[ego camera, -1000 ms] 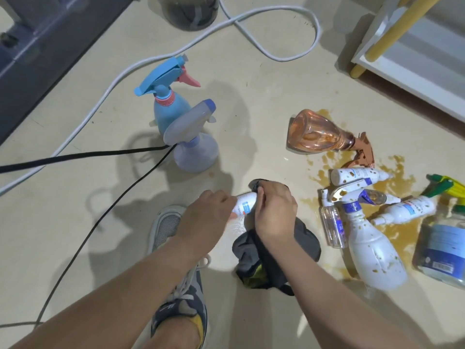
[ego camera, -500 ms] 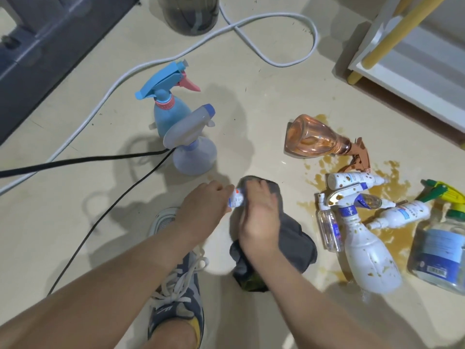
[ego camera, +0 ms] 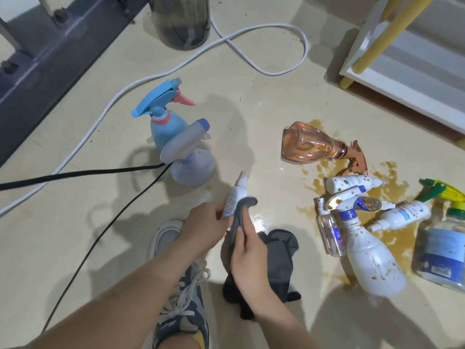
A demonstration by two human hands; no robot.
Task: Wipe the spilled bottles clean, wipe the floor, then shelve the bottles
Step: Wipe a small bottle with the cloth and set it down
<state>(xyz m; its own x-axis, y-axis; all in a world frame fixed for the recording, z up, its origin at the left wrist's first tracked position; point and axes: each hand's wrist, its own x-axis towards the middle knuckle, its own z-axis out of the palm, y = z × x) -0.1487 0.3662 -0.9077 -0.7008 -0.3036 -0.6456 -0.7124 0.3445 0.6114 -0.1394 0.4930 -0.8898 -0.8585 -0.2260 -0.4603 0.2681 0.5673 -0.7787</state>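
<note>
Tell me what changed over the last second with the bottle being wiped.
The right hand drew the grey cloth back along the small white bottle, baring its nozzle end, which now points away from the person. The left hand kept its grip. The soiled bottles in the brown spill lay untouched.

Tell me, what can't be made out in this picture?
Head view:
The held bottle's base: hidden by the left hand and the cloth, which the right hand holds.
The jar: cut off by the right edge.
The shelf: cut off by the top and right edges.
The spilled bottles' labels: too small to read.
</note>
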